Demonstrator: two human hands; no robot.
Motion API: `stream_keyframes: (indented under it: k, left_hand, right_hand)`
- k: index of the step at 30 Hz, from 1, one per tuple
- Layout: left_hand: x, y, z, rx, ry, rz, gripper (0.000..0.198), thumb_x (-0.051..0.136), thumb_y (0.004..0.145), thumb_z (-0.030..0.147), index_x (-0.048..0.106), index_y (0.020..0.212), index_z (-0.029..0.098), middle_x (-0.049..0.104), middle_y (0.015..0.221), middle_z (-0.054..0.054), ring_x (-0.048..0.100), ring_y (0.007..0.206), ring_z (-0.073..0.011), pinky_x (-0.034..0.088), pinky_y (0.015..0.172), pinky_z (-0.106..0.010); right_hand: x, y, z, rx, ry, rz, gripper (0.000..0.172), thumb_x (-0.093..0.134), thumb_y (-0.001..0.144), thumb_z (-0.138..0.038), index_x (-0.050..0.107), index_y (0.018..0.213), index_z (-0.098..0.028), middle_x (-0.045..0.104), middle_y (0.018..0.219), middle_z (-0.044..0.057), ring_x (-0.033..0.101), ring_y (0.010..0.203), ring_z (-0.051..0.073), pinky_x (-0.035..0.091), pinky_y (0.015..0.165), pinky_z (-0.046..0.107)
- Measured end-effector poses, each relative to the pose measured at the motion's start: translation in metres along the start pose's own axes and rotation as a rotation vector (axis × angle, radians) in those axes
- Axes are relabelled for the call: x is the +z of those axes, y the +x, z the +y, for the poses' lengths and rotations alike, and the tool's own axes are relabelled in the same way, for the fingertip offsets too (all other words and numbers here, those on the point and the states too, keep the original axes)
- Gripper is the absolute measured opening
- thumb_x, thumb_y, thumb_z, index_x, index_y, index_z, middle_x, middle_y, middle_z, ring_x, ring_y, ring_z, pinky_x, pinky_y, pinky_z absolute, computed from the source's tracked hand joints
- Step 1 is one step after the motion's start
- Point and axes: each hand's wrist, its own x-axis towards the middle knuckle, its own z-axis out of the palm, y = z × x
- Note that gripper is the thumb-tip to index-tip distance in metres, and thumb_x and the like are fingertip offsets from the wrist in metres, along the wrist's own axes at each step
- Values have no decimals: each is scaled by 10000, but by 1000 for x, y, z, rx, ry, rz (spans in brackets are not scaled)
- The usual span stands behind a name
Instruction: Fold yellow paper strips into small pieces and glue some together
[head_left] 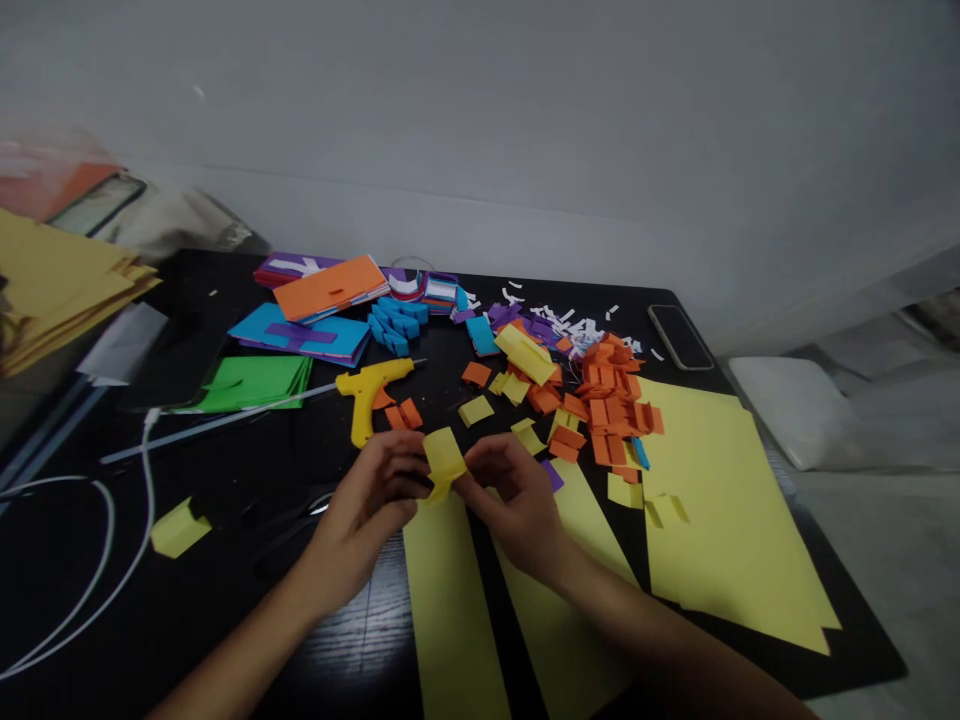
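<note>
A small folded piece of yellow paper stands up between my hands, over the middle of the table. My right hand pinches its right edge between thumb and fingers. On the other side, my left hand is half curled, thumb apart from the fingers, fingertips at or close to the paper's left edge; whether they touch is unclear. Beneath the hands lie a long yellow paper strip and a second yellow strip. Small folded yellow and orange pieces are scattered just beyond my right hand.
A yellow glue gun lies beyond my left hand, near dark scissors. Folded orange pieces are heaped right of centre, beside large yellow sheets. A phone, green paper and a white cable lie further out.
</note>
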Motion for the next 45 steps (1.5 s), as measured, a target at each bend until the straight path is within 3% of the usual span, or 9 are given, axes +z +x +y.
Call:
stream_keyframes:
  k: [3,6,9,15,20,25,32,36,45]
  left_hand:
    - [3,0,-4,-37,-19,-54,687,748,827,194,459,1438,316,619,1348,-76,646,1155,-222,525,996,-372]
    - [7,1,-8,-22,48,43,770,825,779,236,447,1447,296,678,1209,-60,668,1097,-222,520,979,-374]
    - [6,4,-9,-30,109,141,594,818,794,301,570,1332,259,695,914,6,684,856,-188,547,805,-315]
    - [0,6,1,-63,194,47,156,757,859,349,753,916,204,761,867,-22,693,791,-178,527,703,-259]
    - [2,5,1,-77,191,86,203,746,866,381,699,836,186,698,692,9,628,636,-144,480,589,-232]
    - [2,5,-1,-90,163,61,208,730,884,384,676,852,186,720,740,-2,653,685,-145,499,637,-239]
    - [2,4,1,-138,221,11,257,688,895,443,709,891,188,729,755,-14,679,664,-162,550,648,-271]
    - [1,3,-1,-96,283,46,265,687,889,445,742,986,204,701,702,7,640,620,-151,533,606,-255]
    - [-2,4,-4,-20,375,96,236,669,919,432,720,893,203,661,682,23,565,609,-129,401,562,-226]
  right_hand:
    - [1,-1,4,35,45,-1,281,765,857,-332,549,1013,-244,708,883,17,716,804,167,576,719,278]
    - [2,-2,7,35,9,-34,307,764,857,-328,530,1038,-246,720,891,20,723,826,173,573,722,280]
    - [1,-3,6,22,-36,-97,311,759,861,-315,537,1068,-245,732,892,20,724,812,171,571,714,282]
    - [1,-3,6,59,10,-120,288,755,870,-341,613,1098,-236,728,956,41,728,883,178,588,757,289]
    - [0,0,8,130,104,-143,283,781,854,-389,679,1060,-225,740,1009,55,730,938,194,593,807,312]
    - [0,3,3,188,122,-161,243,762,867,-429,688,910,-201,711,759,5,701,700,162,568,680,291]
    - [-4,5,1,146,52,-185,213,746,889,-396,690,858,-193,692,728,-6,670,675,137,535,646,253]
    - [-3,6,5,173,99,-211,233,759,885,-411,698,872,-187,690,725,-9,677,665,132,548,651,253]
    - [0,3,9,165,208,-194,333,863,784,-337,714,1064,-237,719,797,-20,713,714,135,583,697,266]
